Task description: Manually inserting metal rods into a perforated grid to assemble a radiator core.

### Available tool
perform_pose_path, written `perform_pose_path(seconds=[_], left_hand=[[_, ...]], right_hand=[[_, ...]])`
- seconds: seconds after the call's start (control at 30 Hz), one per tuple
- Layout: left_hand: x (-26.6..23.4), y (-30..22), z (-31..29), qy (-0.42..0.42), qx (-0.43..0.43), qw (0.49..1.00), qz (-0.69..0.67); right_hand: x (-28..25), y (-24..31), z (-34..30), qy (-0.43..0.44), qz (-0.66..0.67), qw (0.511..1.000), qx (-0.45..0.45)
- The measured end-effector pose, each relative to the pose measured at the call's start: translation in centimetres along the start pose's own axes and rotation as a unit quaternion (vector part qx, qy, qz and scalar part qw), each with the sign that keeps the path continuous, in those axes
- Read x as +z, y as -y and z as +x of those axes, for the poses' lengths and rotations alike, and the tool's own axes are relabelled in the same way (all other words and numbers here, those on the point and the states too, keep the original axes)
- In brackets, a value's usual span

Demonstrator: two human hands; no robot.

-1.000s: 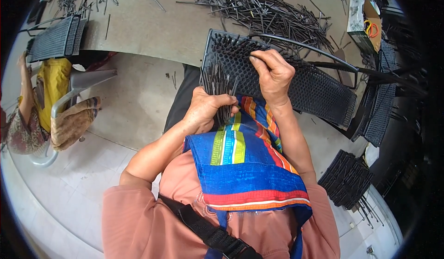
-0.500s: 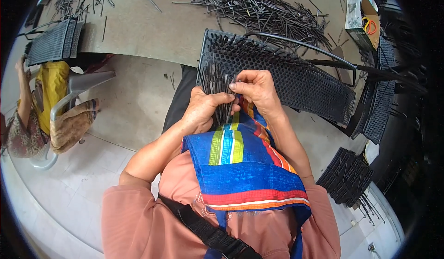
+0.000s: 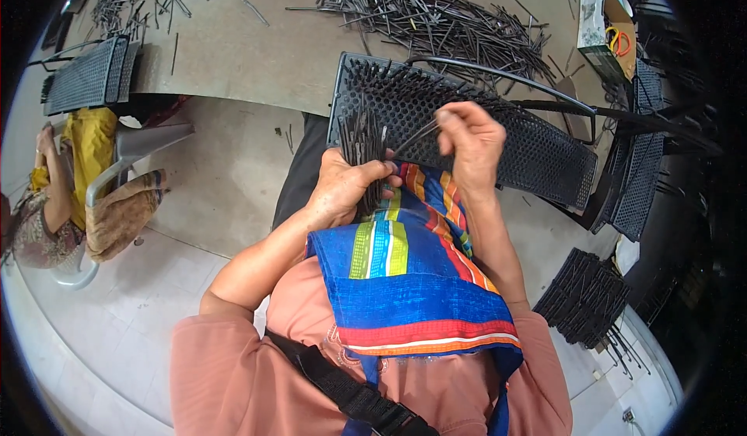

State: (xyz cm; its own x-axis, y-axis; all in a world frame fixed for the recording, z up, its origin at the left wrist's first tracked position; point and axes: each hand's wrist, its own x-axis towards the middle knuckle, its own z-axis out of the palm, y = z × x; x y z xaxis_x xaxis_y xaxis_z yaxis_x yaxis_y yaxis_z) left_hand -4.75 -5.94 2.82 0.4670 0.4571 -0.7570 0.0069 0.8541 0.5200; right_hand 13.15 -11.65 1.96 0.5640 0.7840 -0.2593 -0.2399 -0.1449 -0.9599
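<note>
My left hand (image 3: 348,185) is wrapped round a thick bundle of thin dark sticks (image 3: 362,142), their ends pointing away from me. To its right, my right hand (image 3: 473,136) is raised with thumb and forefinger pinched on one dark stick (image 3: 417,138), which slants down toward the bundle. Both hands are in front of a black perforated rack (image 3: 545,152) with rows of round holes. Along its far edge, short dark sticks (image 3: 389,72) stand in the holes. My right hand partly covers the rack. A striped blue apron (image 3: 420,296) lies over my lap.
A big heap of dark sticks (image 3: 436,23) lies on the table (image 3: 233,54) behind the rack. An open box (image 3: 603,35) with scissors (image 3: 620,41) stands far right. More racks (image 3: 85,78) are at left and right. Another person (image 3: 50,210) sits at the left by a grey chair (image 3: 148,136).
My right hand has moved right and away from the bundle, drawing one stick out of it. My left hand stays put. The other person's arms at the left have shifted.
</note>
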Motion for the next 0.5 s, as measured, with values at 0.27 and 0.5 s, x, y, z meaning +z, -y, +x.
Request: perform_pose_path(seconds=[0.27, 0.5], left_hand=[[0.0, -0.4, 0.1, 0.025, -0.019, 0.999, 0.028], [0.0, 0.0, 0.2, 0.030, -0.014, 0.999, 0.039]], right_hand=[[-0.4, -0.7, 2.0, -0.058, -0.172, 0.950, -0.254], [-0.7, -0.6, 2.1, -0.069, -0.159, 0.945, -0.278]])
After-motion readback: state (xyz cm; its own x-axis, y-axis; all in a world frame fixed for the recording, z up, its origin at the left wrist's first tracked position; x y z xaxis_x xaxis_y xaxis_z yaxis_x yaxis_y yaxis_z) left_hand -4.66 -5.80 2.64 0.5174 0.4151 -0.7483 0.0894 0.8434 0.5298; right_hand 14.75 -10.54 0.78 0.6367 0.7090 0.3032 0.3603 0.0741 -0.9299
